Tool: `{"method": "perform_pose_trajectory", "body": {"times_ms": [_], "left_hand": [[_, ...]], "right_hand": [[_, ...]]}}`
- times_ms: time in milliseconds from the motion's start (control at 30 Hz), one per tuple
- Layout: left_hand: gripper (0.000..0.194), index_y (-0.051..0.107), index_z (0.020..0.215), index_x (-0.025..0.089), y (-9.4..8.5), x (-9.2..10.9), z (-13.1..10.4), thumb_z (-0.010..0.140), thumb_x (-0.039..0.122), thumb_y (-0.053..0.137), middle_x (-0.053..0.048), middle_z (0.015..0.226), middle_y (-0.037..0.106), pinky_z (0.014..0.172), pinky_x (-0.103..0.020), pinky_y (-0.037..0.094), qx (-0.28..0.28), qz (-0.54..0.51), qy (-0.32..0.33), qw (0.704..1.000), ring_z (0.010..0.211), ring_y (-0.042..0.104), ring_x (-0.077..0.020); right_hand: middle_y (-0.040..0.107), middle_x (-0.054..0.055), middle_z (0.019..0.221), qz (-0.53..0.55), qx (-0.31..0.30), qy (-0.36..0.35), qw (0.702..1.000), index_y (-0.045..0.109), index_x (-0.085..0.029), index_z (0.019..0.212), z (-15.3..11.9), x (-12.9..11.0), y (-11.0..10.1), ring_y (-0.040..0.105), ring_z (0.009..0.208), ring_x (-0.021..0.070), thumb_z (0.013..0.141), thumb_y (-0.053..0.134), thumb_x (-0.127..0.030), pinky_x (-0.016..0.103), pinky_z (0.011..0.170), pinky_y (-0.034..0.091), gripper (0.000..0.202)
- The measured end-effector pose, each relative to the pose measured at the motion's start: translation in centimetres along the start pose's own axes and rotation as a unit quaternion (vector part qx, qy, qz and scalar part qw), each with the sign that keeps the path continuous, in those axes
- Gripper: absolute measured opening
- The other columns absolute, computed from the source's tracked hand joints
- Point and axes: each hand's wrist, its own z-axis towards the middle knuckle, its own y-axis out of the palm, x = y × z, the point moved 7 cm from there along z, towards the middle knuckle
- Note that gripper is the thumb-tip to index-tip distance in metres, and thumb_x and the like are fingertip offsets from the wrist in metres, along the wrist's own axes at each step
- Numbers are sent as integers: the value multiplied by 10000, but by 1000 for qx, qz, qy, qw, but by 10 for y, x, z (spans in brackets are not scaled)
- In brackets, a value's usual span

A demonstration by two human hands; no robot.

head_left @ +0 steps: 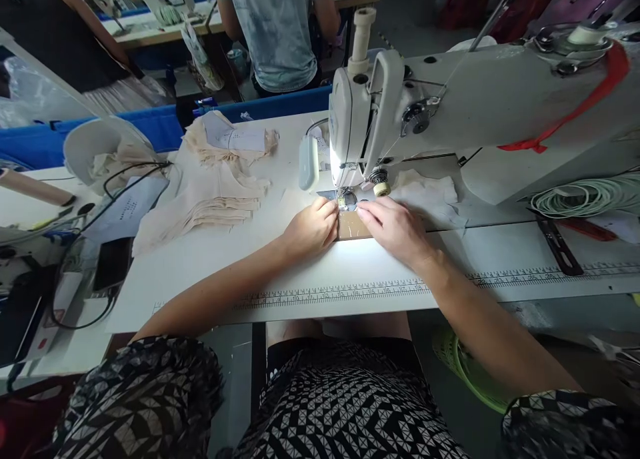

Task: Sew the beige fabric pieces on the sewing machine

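Observation:
At the sewing machine, both hands are close to the lit presser foot. My left hand is just left of the foot, its fingers curled together on a pale fabric piece. On the other side, my right hand has its thumb and forefinger pinched at the fabric's edge by the foot. The fingers cover most of what they grip. A brown plate lies between the two hands. Behind my right hand, another crumpled pale cloth rests on the machine bed.
Stacked pale fabric pieces and a fabric bundle with paper lie left. Black thread snips and a coil of pale green cord lie right. A printed ruler runs along the front edge. One person works beyond.

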Motion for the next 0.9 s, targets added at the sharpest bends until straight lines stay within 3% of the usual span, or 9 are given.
{"method": "perform_pose_trajectory", "body": {"times_ms": [133,267,500,733,900], "left_hand": [[393,677,1192,95,-2,1,1,1107,231,318,-197,1232,702,998,-439,586,-15,-2,1,1000,1116,662,-296],[422,682,1180,131,-3,2,2,1106,236,280,-174,1203,712,975,-445,588,-17,6,6,1000,1091,653,-297],[359,681,1150,128,-1,0,4,1095,226,339,-177,1223,692,975,-416,564,-33,0,-13,999,1097,645,-299],[351,704,1076,152,-2,-6,8,1090,221,360,-154,1144,709,981,-432,570,-17,-6,-27,999,1092,649,-300],[328,681,1193,130,-3,-11,10,1074,211,386,-179,1265,707,983,-446,558,-9,-26,-52,998,1157,647,-310]], "right_hand": [[741,89,852,87,36,78,992,706,-255,899,16,16,-1,663,787,248,1101,355,-450,372,729,475,450],[630,49,642,95,39,105,989,555,-292,716,27,24,-2,604,670,239,1070,402,-463,377,695,437,422],[636,47,658,91,47,98,990,596,-289,778,12,21,-4,599,665,236,1082,404,-530,373,679,411,433],[592,43,601,41,53,128,990,650,-285,781,20,22,0,595,649,248,1083,392,-472,372,649,373,439],[648,57,675,17,60,95,994,678,-260,825,16,27,-3,607,684,237,1082,411,-496,353,643,373,440]]}}
